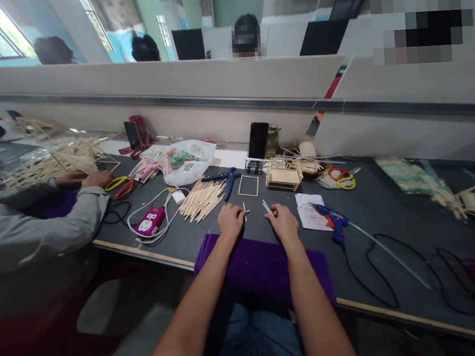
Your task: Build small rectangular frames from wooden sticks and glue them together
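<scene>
My left hand (231, 221) rests on the dark table (383, 229) with its fingers curled round short wooden sticks (245, 210) that poke out to the right. My right hand (282, 223) lies a little to the right, pinching two thin sticks (267, 207) that point up and left. Both wrists rest on a purple cloth (262, 267) at the table's front edge. Beyond the hands lie a small square stick frame (248, 186), a pile of loose sticks (202, 198) and a small stick house model (283, 174).
A blue glue gun (331, 222) with a black cable lies right of my hand on white paper (309, 211). Blue pliers (225, 178), scissors (343, 179), a plastic bag (186, 160), an upright phone (258, 141) and a pink power strip (150, 221) surround the area. Another person's sleeve (44, 225) is at left.
</scene>
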`<move>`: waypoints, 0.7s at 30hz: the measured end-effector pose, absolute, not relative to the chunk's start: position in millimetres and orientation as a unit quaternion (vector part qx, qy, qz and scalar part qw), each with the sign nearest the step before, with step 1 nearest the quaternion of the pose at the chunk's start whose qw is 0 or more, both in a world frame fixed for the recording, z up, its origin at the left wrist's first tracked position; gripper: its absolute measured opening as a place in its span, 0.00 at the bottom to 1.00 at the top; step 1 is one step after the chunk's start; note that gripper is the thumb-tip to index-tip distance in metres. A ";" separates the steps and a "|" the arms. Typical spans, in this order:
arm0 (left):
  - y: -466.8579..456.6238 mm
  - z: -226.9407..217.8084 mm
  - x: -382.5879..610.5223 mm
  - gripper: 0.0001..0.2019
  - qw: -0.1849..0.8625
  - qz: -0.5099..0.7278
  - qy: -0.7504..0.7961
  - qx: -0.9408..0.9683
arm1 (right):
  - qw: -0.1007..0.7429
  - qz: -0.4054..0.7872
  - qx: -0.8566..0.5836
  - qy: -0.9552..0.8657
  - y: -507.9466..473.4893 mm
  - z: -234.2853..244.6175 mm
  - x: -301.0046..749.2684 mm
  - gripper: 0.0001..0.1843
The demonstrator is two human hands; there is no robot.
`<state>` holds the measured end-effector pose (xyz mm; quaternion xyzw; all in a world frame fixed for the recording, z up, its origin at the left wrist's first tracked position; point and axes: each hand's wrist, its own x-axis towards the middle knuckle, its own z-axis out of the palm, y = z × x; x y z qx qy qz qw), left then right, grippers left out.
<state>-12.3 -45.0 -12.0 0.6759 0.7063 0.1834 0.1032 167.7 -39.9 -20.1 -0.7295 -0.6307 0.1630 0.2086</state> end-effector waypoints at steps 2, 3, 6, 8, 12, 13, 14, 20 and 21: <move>-44.4 -12.0 -10.9 0.10 0.098 0.172 0.698 0.688 | 0.210 0.169 -0.722 -0.638 -41.0 -20.3 167.8 0.11; -44.1 -11.8 -10.0 0.10 0.097 0.167 0.694 0.694 | 0.210 0.173 -0.719 -0.639 -41.6 -20.0 167.9 0.09; -43.6 -11.8 -7.2 0.09 0.116 0.157 0.674 0.713 | 0.208 0.185 -0.721 -0.635 -44.1 -18.1 167.4 0.06; -43.7 -12.5 -5.9 0.09 0.132 0.154 0.656 0.727 | 0.212 0.192 -0.718 -0.634 -45.6 -16.2 166.2 0.06; -44.5 -14.1 -5.0 0.10 0.133 0.155 0.654 0.729 | 0.229 0.203 -0.706 -0.638 -47.9 -15.1 164.8 0.08; -44.8 -14.2 -5.1 0.10 0.133 0.156 0.656 0.726 | 0.230 0.208 -0.700 -0.643 -48.7 -15.7 165.0 0.09; -45.1 -14.1 -5.2 0.09 0.134 0.157 0.658 0.724 | 0.229 0.210 -0.691 -0.653 -49.7 -16.6 165.2 0.10; -46.9 -13.5 -5.2 0.10 0.138 0.172 0.658 0.720 | 0.225 0.170 -0.625 -0.728 -57.4 -21.1 160.2 0.19; -47.3 -13.7 -5.0 0.10 0.134 0.179 0.656 0.721 | 0.223 0.169 -0.618 -0.735 -58.2 -21.1 158.1 0.18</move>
